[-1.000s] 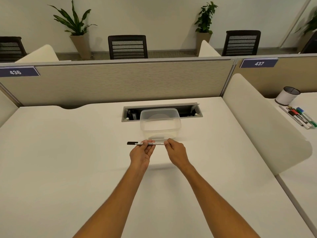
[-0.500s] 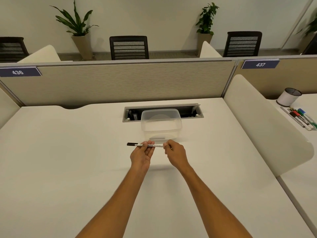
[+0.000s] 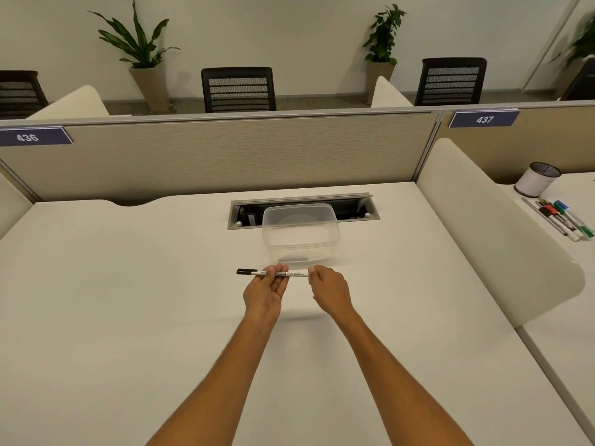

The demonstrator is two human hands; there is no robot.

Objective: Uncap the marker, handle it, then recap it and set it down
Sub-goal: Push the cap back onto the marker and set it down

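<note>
A thin white whiteboard marker (image 3: 291, 273) with a black cap (image 3: 246, 271) on its left end lies level just above the white desk (image 3: 128, 300). My left hand (image 3: 264, 292) holds the barrel near the cap between thumb and fingers, palm up. My right hand (image 3: 330, 289) pinches the marker's right end, which its fingers hide. The cap sits on the marker and sticks out to the left of my left hand.
A clear plastic container (image 3: 301, 231) stands just behind the hands, in front of a cable slot (image 3: 360, 207) in the desk. A rounded divider (image 3: 489, 226) bounds the right side. Beyond it lie several markers (image 3: 566, 220) and a pen cup (image 3: 536, 180).
Both hands and the marker stay almost in place. The left fingers have spread a little under the barrel.
</note>
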